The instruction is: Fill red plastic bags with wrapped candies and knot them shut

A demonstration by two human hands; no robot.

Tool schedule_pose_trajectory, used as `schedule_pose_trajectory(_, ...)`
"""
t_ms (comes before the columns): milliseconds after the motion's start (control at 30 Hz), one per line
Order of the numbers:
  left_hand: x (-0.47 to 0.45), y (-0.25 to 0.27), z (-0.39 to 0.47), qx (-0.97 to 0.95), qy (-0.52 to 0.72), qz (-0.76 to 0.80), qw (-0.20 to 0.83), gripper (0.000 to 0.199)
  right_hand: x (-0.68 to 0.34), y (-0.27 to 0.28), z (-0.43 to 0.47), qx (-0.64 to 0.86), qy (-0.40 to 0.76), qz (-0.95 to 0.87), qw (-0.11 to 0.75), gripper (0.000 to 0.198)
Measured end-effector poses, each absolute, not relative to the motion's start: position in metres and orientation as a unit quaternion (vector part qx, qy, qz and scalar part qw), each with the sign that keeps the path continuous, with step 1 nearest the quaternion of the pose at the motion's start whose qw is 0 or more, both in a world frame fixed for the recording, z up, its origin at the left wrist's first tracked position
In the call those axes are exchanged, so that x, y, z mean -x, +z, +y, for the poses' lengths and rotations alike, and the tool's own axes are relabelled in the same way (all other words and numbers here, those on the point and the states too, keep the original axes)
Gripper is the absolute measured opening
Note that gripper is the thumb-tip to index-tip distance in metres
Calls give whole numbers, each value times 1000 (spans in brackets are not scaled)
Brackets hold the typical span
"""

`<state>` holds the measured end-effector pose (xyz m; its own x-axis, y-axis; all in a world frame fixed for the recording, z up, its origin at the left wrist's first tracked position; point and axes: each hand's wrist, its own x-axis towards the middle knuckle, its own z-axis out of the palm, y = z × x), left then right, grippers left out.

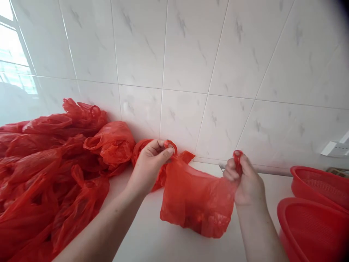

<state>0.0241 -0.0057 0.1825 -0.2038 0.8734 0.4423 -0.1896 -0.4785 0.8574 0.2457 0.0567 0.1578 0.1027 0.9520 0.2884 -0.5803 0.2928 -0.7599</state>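
A thin red plastic bag [199,196] hangs stretched between my two hands over the white tabletop. My left hand [154,158] pinches one of its handles between thumb and fingers. At the other side, my right hand [244,173] is closed in a fist around the second handle. Something darker shows through the bag's lower part, but I cannot make out what it is. Just behind my left hand sits another red plastic bag, partly hidden by that hand and the held bag.
Many crumpled red plastic bags [35,174] are heaped at the left. A bunched red bag [116,143] lies against the tiled wall [188,62]. Two red plastic baskets [313,225] stand at the right, near a white socket box [335,148].
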Motion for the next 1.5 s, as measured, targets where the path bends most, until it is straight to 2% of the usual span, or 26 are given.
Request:
schedule_pose_trajectory(100, -36, 172, -5, -549, 657, 393, 337, 11, -229, 153, 42, 261, 554, -432, 662, 44)
schedule_pose_trajectory(167, -42, 168, -4, -573, 636, 429, 289, 9, -219, 153, 30, 283, 533, -488, 630, 48)
schedule_pose_trajectory(267, -51, 169, -8, -599, 614, 449, 250, 7, -211, 157, 14, 311, 534, -598, 509, 48)
schedule_pose_trajectory(333, -56, 172, -14, -633, 586, 428, 272, 7, -208, 159, 7, 310, 534, -661, 427, 44)
schedule_pose_trajectory(400, -60, 175, -20, -663, 563, 397, 293, 8, -206, 159, 6, 315, 512, -706, 374, 29)
schedule_pose_trajectory(433, -61, 174, -22, -670, 565, 389, 284, 11, -205, 159, 7, 325, 497, -718, 364, 33)
schedule_pose_trajectory(500, -61, 169, -24, -673, 590, 390, 218, 20, -204, 156, 11, 360, 480, -710, 368, 45)
schedule_pose_trajectory(633, -53, 147, -15, -727, 545, 406, 100, 30, -204, 151, 18, 385, 509, -650, 413, 46)
schedule_pose_trajectory(767, -46, 128, -6, -742, 504, 438, 67, 8, -211, 153, 19, 350, 531, -677, 370, 47)
schedule_pose_trajectory(900, -42, 122, -4, -680, 536, 489, 107, 11, -224, 160, 21, 276, 546, -721, 325, 43)
schedule_pose_trajectory(1000, -42, 118, -3, -650, 544, 476, 234, 13, -230, 160, 23, 250, 537, -738, 321, 44)
schedule_pose_trajectory(1100, -44, 116, -4, -632, 529, 472, 313, 15, -227, 157, 24, 291, 509, -750, 306, 29)
schedule_pose_trajectory(1133, -45, 116, -4, -628, 526, 482, 310, 16, -225, 156, 24, 318, 493, -750, 305, 24)
schedule_pose_trajectory(1267, -48, 119, -7, -630, 513, 511, 282, 16, -213, 150, 27, 432, 389, -740, 338, 32)
schedule_pose_trajectory(1333, -49, 120, -8, -639, 499, 519, 269, 15, -208, 147, 28, 470, 347, -735, 344, 22)
schedule_pose_trajectory(1400, -50, 121, -9, -649, 485, 534, 244, 14, -206, 145, 30, 474, 355, -728, 344, 15)
schedule_pose_trajectory(1500, -49, 118, -7, -661, 463, 557, 195, 12, -207, 145, 32, 430, 418, -717, 356, 22)
